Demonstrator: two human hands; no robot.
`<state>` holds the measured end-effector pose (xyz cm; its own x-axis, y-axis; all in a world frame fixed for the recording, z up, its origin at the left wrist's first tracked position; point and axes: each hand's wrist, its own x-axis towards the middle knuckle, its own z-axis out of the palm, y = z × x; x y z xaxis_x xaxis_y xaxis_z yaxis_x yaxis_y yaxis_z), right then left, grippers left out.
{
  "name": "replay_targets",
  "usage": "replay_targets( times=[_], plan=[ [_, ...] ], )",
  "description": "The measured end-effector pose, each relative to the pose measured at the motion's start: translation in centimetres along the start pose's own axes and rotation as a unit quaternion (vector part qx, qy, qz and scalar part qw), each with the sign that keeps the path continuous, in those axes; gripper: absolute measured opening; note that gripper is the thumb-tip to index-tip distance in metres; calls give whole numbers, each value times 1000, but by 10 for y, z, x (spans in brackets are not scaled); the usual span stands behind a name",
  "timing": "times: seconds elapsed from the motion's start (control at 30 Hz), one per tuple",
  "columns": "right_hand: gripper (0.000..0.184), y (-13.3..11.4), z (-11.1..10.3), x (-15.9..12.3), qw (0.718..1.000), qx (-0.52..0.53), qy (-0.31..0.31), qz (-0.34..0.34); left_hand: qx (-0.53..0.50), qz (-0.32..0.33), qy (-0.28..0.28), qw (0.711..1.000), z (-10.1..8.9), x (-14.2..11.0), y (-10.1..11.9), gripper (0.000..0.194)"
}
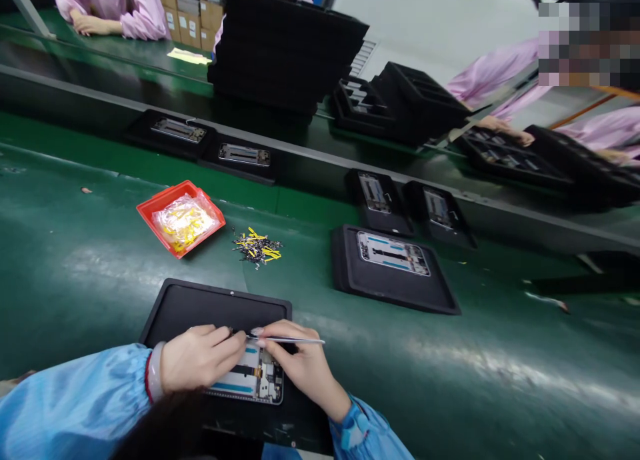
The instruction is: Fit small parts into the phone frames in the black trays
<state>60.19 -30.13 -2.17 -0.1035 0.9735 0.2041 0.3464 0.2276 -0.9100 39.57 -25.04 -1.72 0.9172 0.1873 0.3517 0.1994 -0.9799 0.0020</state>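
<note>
An opened phone body (273, 383) with blue strips and a circuit board lies in a black tray (215, 307) in front of me. My right hand (305, 363) pinches slim metal tweezers (300, 341) above the phone's upper edge, their tips pointing left. My left hand (200, 359) rests over the phone's left part, its fingers drawn together near the tweezer tips. Something small and dark shows at those fingertips, too little to name. Beyond the tray lies a pile of small black and yellow parts (257, 247).
A red bin (145, 210) holds a bag of yellow pieces (185, 221). Stacked black trays (345, 283) bear another phone body (393, 253) at the right. More trays with phones line the belt (305, 163). Co-workers in pink sleeves (145, 10) sit across, behind a tall tray stack (285, 53).
</note>
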Motion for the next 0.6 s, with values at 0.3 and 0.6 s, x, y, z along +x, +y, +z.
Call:
replay_targets(
  times=[0.3,0.6],
  plan=[
    [15,4,1,-1,999,4,-13,-34,11,-26,-7,1000,2,3,0,26],
    [17,7,4,-7,994,72,37,73,39,-26,6,999,8,-2,-2,16]
  ],
)
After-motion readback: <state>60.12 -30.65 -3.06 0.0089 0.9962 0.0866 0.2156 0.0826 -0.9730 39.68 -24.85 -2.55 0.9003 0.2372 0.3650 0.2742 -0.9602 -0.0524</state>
